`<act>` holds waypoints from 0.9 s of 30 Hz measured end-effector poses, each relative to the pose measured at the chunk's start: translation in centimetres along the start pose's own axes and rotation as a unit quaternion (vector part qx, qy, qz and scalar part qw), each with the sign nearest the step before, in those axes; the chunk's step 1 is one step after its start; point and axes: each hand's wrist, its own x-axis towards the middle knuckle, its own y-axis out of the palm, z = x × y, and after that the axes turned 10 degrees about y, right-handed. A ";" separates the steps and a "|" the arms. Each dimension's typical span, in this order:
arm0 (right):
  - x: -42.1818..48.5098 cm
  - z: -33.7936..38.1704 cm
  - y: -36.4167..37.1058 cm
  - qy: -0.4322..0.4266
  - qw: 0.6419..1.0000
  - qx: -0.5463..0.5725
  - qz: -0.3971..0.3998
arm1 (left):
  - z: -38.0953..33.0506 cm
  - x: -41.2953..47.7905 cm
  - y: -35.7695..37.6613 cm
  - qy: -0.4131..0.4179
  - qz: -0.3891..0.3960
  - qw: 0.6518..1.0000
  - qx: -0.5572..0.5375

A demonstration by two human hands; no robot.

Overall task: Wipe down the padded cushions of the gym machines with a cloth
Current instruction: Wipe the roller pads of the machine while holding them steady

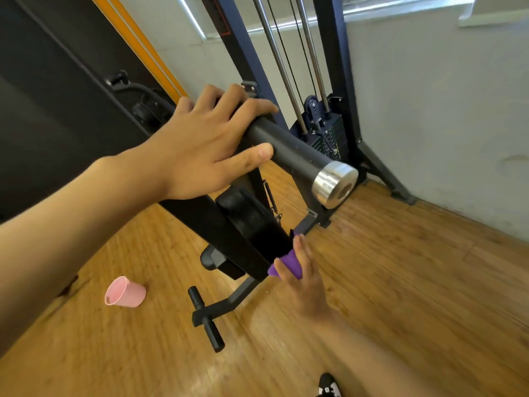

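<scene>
Purple cloth (286,266) is pinched between the thumb and fingers of the right hand (303,282), bunched small and held against the lower end of the black padded cushion (252,222). The left hand (206,144) is wrapped over the black roller (289,150) above, fingers across the top and thumb along the near side, so the frame is judged to be steadied. The cushion's long axis is seen to run from just under the left hand down to the cloth. The right hand is the nearer one, and the rest of the pad lies up and away from it, so a stroke along that axis seems called for. A scale is carried on the weight stack (332,136) — too small to be read; no brand can be made out
</scene>
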 end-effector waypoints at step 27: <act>2.6 2.5 0.3 0.011 0.994 0.054 -0.098 | -1.5 0.0 -0.5 -0.043 0.009 0.999 -0.024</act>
